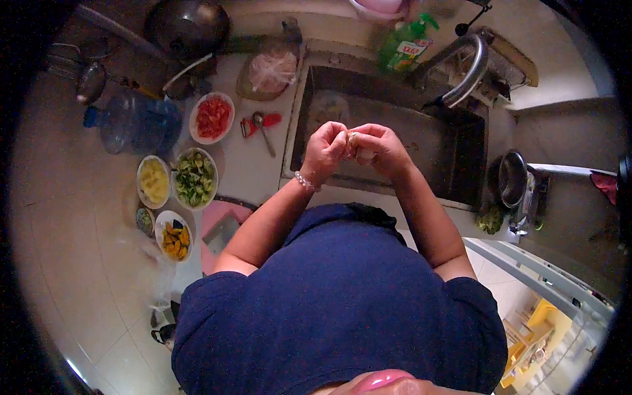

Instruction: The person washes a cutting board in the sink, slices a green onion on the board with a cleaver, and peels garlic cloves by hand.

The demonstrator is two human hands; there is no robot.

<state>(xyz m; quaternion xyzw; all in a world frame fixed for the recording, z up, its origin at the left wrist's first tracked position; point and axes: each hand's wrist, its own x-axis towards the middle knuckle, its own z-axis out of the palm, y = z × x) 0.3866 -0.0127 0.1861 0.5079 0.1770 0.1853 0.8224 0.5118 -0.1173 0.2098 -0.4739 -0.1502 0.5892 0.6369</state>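
Over the near edge of the sink (421,148), my left hand (325,150) and my right hand (380,150) meet at the fingertips. Both are closed, pinching a small whitish piece (351,139) between them. Fingers cover most of it, and its kind cannot be made out; it has a look of something being peeled. A beaded bracelet (303,180) is on my left wrist. On the counter left of the sink lie a red peeler (249,126) and a metal spoon (266,135), apart from my hands.
Left are plates of red pieces (212,118), green vegetable pieces (194,178), pale yellow pieces (154,181) and orange pieces (175,238), plus a water jug (141,123). A plastic bag (272,69), soap bottle (406,46) and faucet (475,62) stand behind; a metal bowl (513,178) is right.
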